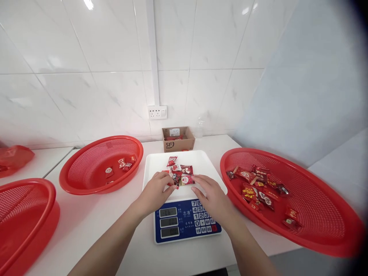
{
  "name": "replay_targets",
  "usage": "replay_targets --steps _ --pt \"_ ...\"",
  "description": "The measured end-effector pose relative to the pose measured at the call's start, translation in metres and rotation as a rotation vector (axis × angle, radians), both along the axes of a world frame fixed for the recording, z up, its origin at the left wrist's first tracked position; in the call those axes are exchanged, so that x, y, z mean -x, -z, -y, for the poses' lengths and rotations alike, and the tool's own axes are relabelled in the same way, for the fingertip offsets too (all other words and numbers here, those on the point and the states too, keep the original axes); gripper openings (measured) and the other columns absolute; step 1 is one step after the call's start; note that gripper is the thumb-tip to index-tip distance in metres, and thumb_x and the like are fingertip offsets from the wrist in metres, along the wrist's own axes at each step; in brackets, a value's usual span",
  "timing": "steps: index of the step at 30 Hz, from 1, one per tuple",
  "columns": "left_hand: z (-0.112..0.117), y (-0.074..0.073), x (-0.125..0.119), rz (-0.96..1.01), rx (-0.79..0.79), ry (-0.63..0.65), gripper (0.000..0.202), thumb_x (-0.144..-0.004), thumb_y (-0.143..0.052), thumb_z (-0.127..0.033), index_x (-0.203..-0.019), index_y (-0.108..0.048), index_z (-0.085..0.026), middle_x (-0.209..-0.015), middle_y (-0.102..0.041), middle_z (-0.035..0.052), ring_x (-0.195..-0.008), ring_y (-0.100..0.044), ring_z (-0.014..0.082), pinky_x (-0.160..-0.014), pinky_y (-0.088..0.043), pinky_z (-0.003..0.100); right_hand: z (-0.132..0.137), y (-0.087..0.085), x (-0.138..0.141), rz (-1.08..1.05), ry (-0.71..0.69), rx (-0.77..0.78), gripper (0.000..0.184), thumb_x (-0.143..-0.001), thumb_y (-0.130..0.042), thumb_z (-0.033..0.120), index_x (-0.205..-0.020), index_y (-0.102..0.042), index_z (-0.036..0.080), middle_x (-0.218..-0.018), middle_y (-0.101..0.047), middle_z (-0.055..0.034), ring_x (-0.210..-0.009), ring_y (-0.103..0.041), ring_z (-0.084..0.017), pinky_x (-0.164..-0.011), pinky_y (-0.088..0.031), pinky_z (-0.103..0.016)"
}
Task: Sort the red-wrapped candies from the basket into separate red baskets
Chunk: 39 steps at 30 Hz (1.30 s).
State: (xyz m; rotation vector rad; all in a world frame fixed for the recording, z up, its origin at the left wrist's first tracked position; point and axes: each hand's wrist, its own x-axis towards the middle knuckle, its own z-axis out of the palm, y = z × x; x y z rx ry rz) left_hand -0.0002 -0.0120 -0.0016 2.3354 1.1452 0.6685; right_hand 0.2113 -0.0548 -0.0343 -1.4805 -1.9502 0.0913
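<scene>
Several small wrapped candies (186, 169) lie in a loose cluster on the white pan (152, 161) of a weighing scale, most of them in red wrappers. My left hand (155, 192) is at the left side of the cluster, its fingers and thumb curled in on a red-wrapped candy (176, 178) that they partly cover. From the right, my right hand (212, 197) reaches in with thumb and fingers apart. Its fingertips touch or nearly touch a pink-red candy packet (187, 180). Below the pan, the blue keypad panel (186, 214) faces me, partly covered by my right hand.
On the right, a red mesh basket (324, 184) holds many wrapped candies. Another red basket (86, 165) at left holds several; a third (43, 191) is cut by the left edge. Behind the scale stands a cardboard box (179, 145) near a clear plastic bottle (199, 128).
</scene>
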Motion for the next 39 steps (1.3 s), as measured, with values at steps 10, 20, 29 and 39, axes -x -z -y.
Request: replay_targets --steps 10,20,29,39 --pt "0.011 -0.002 -0.001 0.106 0.060 -0.035 0.016 -0.088 -0.047 -0.028 -0.088 -0.062 -0.022 -0.098 -0.063 0.0043 -0.100 -0.052 0.0212 -0.087 -0.043 0.036 -0.026 -0.006 0.012 0.047 -0.001 0.246 0.036 -0.080 -0.055 0.020 -0.116 -0.061 0.020 -0.108 -0.064 -0.0099 -0.105 -0.054 -0.028 -0.090 -0.042 -0.046" --pt "0.024 -0.008 -0.016 0.432 0.301 -0.049 0.030 -0.091 -0.040 -0.042 -0.083 -0.055 -0.018 -0.075 -0.055 0.0000 -0.068 -0.047 0.0127 -0.063 -0.040 0.025 0.014 -0.029 0.037 -0.467 -0.158 0.138 0.039 -0.081 -0.058 0.027 -0.119 -0.052 0.027 -0.107 -0.058 -0.0046 -0.099 -0.057 -0.017 -0.089 -0.047 -0.033" --pt "0.019 -0.011 -0.012 0.698 0.621 0.007 0.032 -0.084 -0.052 -0.047 -0.069 -0.047 -0.018 -0.060 -0.039 -0.0057 -0.055 -0.035 0.0086 -0.054 -0.033 0.021 0.026 -0.033 0.036 -0.740 -0.198 0.497 0.035 -0.086 -0.048 0.049 -0.068 -0.054 0.019 -0.058 -0.050 0.0021 -0.054 -0.046 -0.010 -0.053 -0.043 -0.022" --pt "0.029 -0.007 -0.013 0.590 0.500 -0.012 0.043 -0.090 -0.034 -0.052 -0.065 -0.043 -0.019 -0.059 -0.043 -0.0036 -0.057 -0.040 0.0106 -0.055 -0.035 0.024 0.028 -0.025 0.044 -0.738 -0.184 0.469 0.038 -0.085 -0.048 0.051 -0.064 -0.048 0.019 -0.057 -0.044 0.0039 -0.053 -0.038 -0.009 -0.050 -0.033 -0.022"
